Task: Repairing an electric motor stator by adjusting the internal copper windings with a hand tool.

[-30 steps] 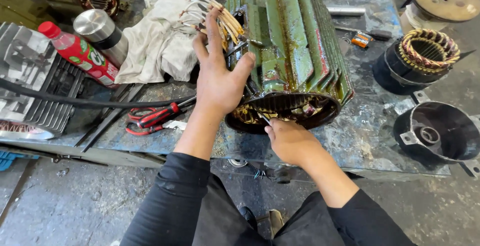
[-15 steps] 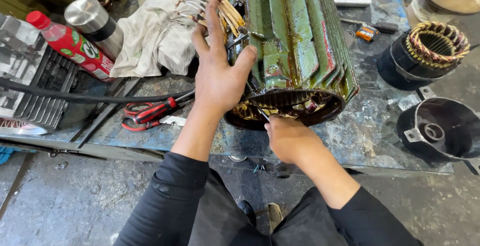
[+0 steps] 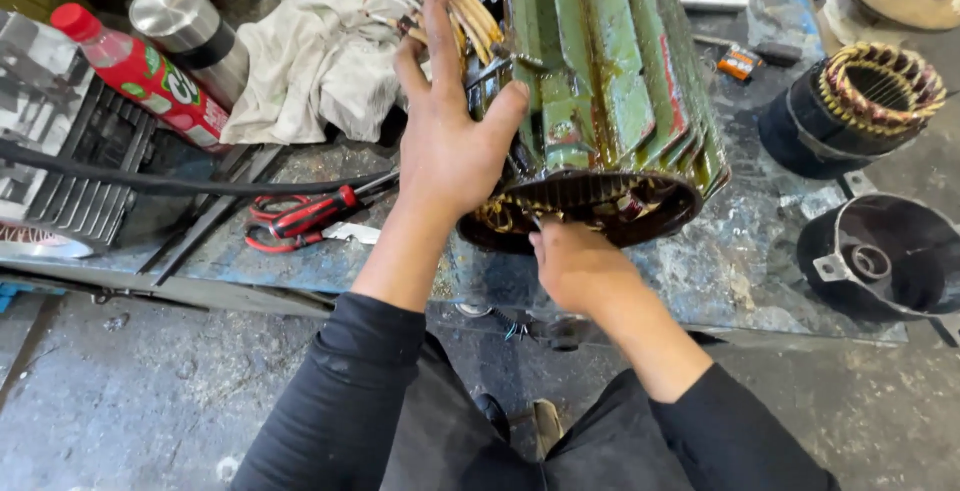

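Motor housing (image 3: 610,101) under left hand (image 3: 450,141); right hand (image 3: 575,266) at open end.

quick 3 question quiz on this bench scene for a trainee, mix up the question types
1. True or false: the left hand rests flat on the side of the green finned motor housing.
2. Multiple choice: what lies on the bench just left of the left forearm? A) a hammer B) red-handled pliers C) a paint brush
3. Fill in: the right hand is at the housing's open ____ end, by the copper windings.

Key
1. true
2. B
3. near
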